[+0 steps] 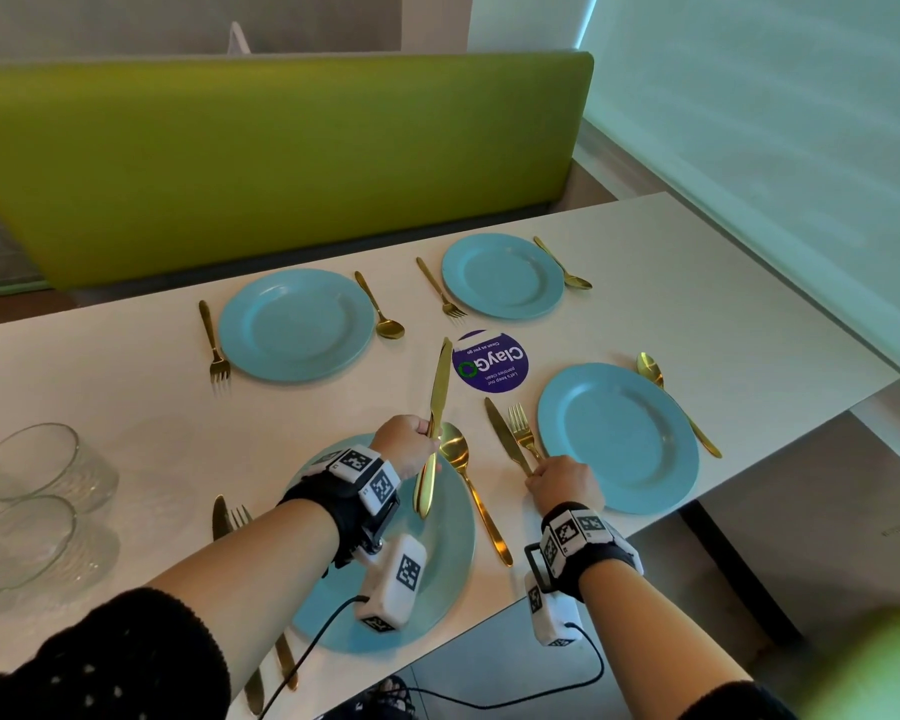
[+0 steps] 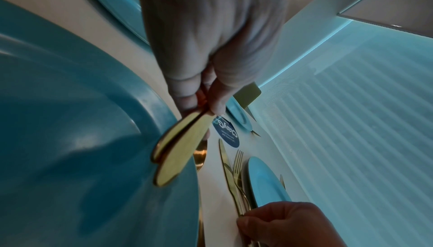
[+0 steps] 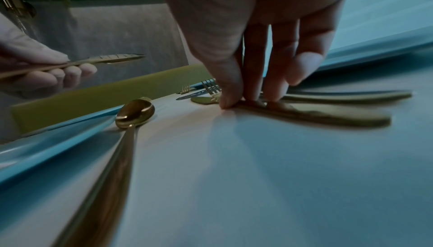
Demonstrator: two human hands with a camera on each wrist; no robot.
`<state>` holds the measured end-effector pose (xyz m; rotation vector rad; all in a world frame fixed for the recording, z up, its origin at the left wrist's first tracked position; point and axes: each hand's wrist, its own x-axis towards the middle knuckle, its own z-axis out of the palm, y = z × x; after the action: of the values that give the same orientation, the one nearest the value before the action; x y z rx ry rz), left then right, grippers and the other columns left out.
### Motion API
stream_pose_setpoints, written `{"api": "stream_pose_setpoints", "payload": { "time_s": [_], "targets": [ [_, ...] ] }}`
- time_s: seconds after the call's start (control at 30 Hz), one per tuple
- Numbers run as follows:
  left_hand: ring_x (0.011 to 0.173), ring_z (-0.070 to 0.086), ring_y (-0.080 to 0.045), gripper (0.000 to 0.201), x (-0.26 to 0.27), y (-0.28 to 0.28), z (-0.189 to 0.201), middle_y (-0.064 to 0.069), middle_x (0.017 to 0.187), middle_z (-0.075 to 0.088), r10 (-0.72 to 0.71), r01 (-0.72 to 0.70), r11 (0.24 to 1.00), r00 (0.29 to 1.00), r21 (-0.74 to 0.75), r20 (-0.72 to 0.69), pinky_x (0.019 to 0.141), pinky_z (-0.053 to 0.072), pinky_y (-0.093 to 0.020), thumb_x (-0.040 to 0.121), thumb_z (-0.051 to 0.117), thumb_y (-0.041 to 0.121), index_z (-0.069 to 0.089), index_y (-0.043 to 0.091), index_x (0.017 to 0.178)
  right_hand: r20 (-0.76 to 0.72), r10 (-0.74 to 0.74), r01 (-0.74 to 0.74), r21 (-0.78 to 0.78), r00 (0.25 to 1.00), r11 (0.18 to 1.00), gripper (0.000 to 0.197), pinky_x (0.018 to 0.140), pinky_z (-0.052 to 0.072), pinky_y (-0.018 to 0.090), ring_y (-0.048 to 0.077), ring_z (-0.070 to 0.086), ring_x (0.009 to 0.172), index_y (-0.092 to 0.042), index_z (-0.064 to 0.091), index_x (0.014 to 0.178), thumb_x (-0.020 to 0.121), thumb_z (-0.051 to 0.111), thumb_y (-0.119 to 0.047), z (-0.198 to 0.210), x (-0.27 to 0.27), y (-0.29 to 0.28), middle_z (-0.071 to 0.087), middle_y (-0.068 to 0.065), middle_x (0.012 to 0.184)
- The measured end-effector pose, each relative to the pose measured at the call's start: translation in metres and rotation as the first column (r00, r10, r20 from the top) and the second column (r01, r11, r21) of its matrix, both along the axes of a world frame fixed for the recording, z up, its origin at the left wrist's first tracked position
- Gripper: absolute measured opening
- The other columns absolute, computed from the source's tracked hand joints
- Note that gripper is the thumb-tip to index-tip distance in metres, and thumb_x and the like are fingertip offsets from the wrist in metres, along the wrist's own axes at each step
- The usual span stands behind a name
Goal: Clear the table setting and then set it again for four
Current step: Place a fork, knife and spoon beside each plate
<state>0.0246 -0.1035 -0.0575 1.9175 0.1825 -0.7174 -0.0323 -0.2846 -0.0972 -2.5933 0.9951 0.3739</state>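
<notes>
Four blue plates (image 1: 505, 275) lie flat on the white surface (image 1: 126, 387) — gold forks (image 1: 217, 350), spoons (image 1: 380, 306) and knives (image 1: 505, 433) beside them, one knife (image 1: 437, 402) lifted.

Our left forearm and wrist rig cover much of the near plate (image 1: 453, 543). Near-left knife (image 1: 220, 517) and fork (image 1: 241, 517): handles pass behind our arm. Glasses (image 1: 27, 491): cut off by the left edge, so we cannot count them. In the left wrist view, handles in our left hand (image 2: 211, 38) blur; two ends overlap. Sticker (image 1: 491, 362): small print unreadable.
</notes>
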Motion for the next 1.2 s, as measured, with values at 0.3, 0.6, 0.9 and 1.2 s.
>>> {"api": "stream_pose_setpoints", "payload": {
  "time_s": [0.3, 0.6, 0.9, 1.2],
  "targets": [
    [0.090, 0.068, -0.026, 0.021, 0.006, -0.001, -0.006, -0.006, 0.099, 0.062, -0.018, 0.018, 1.000, 1.000, -0.004, -0.007, 0.087, 0.055, -0.034, 0.094, 0.052, 0.008, 0.060, 0.003, 0.113, -0.018, 0.021, -0.021, -0.020, 1.000, 1.000, 0.020, 0.075, 0.052, 0.029, 0.020, 0.060, 0.080, -0.017, 0.071, 0.100, 0.092, 0.053, -0.022, 0.002, 0.002, -0.001, 0.068, 0.004, 0.095],
    [0.092, 0.069, -0.025, 0.021, 0.013, 0.001, -0.008, -0.007, 0.103, 0.064, -0.038, 0.038, 0.999, 0.999, 0.009, -0.010, 0.087, 0.055, -0.033, 0.094, 0.053, 0.010, 0.060, 0.005, 0.113, -0.023, -0.001, 0.001, 0.003, 1.000, 1.000, 0.021, 0.079, 0.053, 0.030, 0.021, 0.064, 0.091, -0.018, 0.071, 0.102, 0.092, 0.053, -0.023, 0.008, -0.001, 0.003, 0.068, 0.004, 0.098],
    [0.075, 0.063, -0.022, 0.011, 0.023, 0.004, -0.007, -0.006, 0.087, 0.063, 0.000, -0.002, 0.999, 0.999, -0.045, -0.039, 0.088, 0.056, -0.040, 0.091, 0.056, 0.007, 0.061, 0.009, 0.100, 0.165, 0.040, -0.053, 0.073, 0.985, 0.996, 0.023, 0.086, 0.050, 0.032, 0.024, 0.062, 0.099, -0.021, 0.069, 0.109, 0.091, 0.055, -0.025, 0.033, 0.010, 0.012, 0.067, 0.005, 0.108],
    [0.060, 0.057, -0.018, 0.025, 0.041, 0.028, 0.008, -0.010, 0.080, 0.058, -0.054, 0.043, 0.993, 0.994, -0.108, -0.096, 0.064, 0.052, -0.029, 0.084, 0.061, 0.005, 0.049, 0.010, 0.105, 0.506, 0.532, -0.574, -0.085, 0.679, 0.814, 0.017, 0.058, 0.052, 0.018, 0.022, 0.065, 0.059, -0.011, 0.077, 0.072, 0.063, 0.071, 0.002, 0.052, 0.044, 0.091, 0.068, 0.006, 0.071]
  ]
}}
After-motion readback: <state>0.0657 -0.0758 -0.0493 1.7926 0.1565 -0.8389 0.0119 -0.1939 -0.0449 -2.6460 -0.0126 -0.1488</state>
